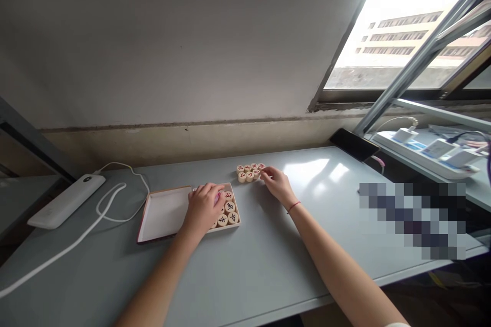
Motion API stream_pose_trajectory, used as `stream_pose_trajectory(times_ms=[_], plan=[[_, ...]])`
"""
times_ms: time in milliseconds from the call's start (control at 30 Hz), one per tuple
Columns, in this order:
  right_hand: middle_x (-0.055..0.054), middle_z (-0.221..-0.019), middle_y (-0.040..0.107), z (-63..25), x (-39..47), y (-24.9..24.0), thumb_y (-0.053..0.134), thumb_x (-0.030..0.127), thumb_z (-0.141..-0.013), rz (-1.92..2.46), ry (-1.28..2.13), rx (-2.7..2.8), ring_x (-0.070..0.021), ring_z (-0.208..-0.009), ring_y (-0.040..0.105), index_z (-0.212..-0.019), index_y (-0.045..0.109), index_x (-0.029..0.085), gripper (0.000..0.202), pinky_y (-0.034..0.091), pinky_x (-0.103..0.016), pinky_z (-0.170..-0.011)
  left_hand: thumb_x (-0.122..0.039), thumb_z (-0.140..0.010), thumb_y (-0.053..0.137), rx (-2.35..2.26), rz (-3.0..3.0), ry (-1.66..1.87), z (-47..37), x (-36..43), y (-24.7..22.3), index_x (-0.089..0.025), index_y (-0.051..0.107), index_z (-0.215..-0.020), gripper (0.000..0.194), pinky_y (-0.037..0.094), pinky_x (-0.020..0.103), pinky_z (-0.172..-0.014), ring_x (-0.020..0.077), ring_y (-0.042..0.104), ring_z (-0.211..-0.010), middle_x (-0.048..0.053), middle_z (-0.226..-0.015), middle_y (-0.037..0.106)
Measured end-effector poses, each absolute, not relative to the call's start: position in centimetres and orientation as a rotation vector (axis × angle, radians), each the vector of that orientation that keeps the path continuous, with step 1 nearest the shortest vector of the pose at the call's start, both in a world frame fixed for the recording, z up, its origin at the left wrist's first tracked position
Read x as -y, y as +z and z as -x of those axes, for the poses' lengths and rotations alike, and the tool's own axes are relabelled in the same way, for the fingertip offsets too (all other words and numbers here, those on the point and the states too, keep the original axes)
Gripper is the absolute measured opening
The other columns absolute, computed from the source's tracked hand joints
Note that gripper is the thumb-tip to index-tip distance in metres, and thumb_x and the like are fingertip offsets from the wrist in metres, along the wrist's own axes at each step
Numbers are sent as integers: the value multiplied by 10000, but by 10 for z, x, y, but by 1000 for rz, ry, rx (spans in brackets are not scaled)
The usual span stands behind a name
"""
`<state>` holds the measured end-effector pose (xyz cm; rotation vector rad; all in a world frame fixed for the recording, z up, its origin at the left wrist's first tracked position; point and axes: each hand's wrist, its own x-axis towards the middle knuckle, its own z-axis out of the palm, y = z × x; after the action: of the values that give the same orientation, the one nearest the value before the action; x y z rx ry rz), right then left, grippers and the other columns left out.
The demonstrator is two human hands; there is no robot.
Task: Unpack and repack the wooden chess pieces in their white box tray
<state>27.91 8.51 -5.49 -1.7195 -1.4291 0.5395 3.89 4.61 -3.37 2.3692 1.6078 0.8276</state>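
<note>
An open box (238, 213) of Chinese chess pieces lies on the grey desk, with its lid (164, 213) folded out to the left. Round wooden pieces (230, 207) with black and red characters show in its right part. Over the box rests my left hand (205, 204), fingers curled down; something pink shows by the thumb, and what the fingertips grip is hidden. Behind and to the right, several red-marked chess pieces (250, 176) stand in two close rows. At their right end my right hand (276, 183) pinches a chess piece, mostly covered by the fingers.
A white power bank (67, 200) and its white cable (72, 248) lie on the left. A dark phone (354, 144) leans at the back right, near a power strip (429, 152) on a side surface. A metal frame (414, 56) slants upward by the window.
</note>
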Motion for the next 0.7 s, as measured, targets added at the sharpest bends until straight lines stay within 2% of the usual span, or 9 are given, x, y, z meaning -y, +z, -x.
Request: stream_pose_trajectory(times_ms=[200,400,533,700], plan=[[-41,-819,695,-276,-83,-52,487,301,-725,1706,523,1435,-178,-715,616,-782,632,203,185,455,-282,-649,-284,-917,447,-1705,-2467,544,-39,-41,-31,-253,712,-901,267,363,379,-779,251,580,-912,53,-962,691],[-31,-783,681,-253,-69,-40,493,305,-788,1540,613,1592,-143,-589,565,-811,637,206,177,438,-260,-575,-323,-930,434,-1733,-2495,515,-46,-39,-33,-249,713,-846,301,350,383,-800,243,563,-920,61,-953,677],[-24,-827,703,-233,-58,-36,527,299,-803,1358,802,1824,-137,-601,592,-879,671,217,182,441,-238,-550,-330,-921,452,-1741,-2527,532,-50,-38,-34,-230,699,-841,278,347,405,-818,253,557,-910,76,-938,683],[-29,-782,705,-226,-54,-35,518,255,-820,1333,859,1891,-137,-591,594,-870,693,195,192,446,-236,-545,-332,-903,496,-1707,-2485,554,-56,-38,-31,-209,650,-795,225,344,414,-826,259,579,-901,64,-867,698]])
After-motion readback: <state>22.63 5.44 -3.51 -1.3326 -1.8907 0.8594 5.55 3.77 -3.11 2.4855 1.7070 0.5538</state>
